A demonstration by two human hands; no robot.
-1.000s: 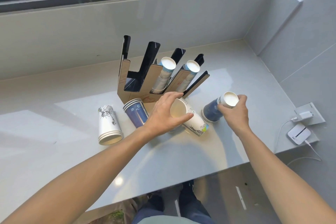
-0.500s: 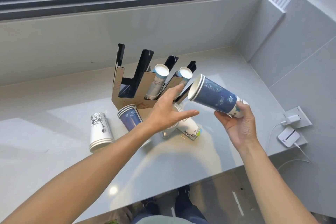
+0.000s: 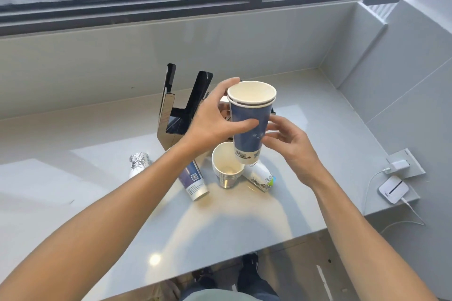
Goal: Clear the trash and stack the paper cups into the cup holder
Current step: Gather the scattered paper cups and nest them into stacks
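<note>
A blue paper cup stack (image 3: 249,124) is upright in the air, mouth up, above the counter. My left hand (image 3: 215,117) grips its left side, thumb across the front and fingers at the rim. My right hand (image 3: 288,144) touches its right side with the fingers spread. Behind my hands stands the black and cardboard cup holder (image 3: 181,110), mostly hidden. Below sit a nested stack of white cups (image 3: 226,168) mouth up, a lying white cup (image 3: 261,177), a tilted blue cup (image 3: 193,179) and an upside-down white cup stack (image 3: 138,164).
The grey counter (image 3: 244,222) ends in a front edge near my legs. A wall socket with a charger (image 3: 401,165) and a white device (image 3: 393,189) on a cable lie at the right. A window sill wall runs behind.
My right hand lifted the blue cup stack off the counter and turned it mouth up. My left hand left the white cups and took hold of the blue stack's side.
</note>
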